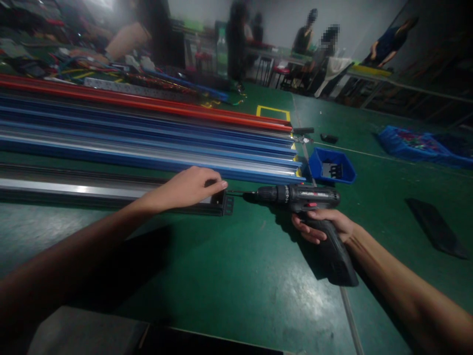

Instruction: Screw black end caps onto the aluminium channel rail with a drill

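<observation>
Filling most of the view: green counter (229, 276), shiny where the light hits it, with a thin seam (351, 320) cutting across near the right.
Room out back: kinda dim and blurry, pale wall (273, 29), a few people around other work surfaces, incl. one person (393, 42) leaning over at upper right.
Long rails: a red rail (155, 102) and several blue rails (148, 143) lying side by side, plus a black rail (81, 189) with a silvery strip, closest to the wearer.
Left hand (186, 188): forearm comes in from lower left, palm down over the black rail's right end, thumb and index curled at the tip. Can't tell if that grip is pinching anything.
Right hand (332, 224): reaching in from lower right, grip wrapped snugly round the handle of a black drill (310, 197).
Drill: right of the black rail's end, nose pointing left.
Black slab (438, 228): flat, off to the right.
Blue bin (316, 166): just beyond the drill, small parts inside.
Drill bit (242, 193): tip right by the left thumb, can't tell if touching.
</observation>
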`<act>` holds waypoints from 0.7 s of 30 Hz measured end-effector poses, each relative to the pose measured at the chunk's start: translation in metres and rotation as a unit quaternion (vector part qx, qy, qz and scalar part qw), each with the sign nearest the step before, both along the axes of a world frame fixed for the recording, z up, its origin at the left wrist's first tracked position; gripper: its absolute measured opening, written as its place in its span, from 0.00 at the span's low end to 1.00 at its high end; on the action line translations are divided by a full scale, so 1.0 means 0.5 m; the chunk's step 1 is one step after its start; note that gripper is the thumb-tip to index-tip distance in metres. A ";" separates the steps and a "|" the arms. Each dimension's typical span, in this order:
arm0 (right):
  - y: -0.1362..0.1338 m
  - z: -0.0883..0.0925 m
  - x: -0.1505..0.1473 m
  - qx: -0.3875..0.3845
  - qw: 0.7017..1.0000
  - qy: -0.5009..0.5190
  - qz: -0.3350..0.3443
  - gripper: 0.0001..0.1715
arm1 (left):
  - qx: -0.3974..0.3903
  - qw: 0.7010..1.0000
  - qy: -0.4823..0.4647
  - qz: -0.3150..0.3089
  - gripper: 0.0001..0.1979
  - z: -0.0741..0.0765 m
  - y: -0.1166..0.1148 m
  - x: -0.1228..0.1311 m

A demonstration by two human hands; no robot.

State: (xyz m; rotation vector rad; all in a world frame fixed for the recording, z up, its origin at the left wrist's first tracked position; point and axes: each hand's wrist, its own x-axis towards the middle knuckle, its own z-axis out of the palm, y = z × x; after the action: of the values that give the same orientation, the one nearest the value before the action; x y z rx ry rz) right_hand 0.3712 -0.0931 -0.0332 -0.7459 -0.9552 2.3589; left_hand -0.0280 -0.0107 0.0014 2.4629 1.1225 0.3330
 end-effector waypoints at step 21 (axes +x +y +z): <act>0.000 0.002 -0.003 0.009 1.000 0.015 0.004 0.16 | -0.006 1.000 -0.002 0.000 0.28 -0.001 0.001 -0.002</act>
State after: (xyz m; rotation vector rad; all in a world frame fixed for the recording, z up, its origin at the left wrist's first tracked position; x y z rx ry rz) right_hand 0.3695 -0.0930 -0.0324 -0.6980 -0.9678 2.3592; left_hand -0.0289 -0.0101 0.0007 2.4509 1.1196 0.3293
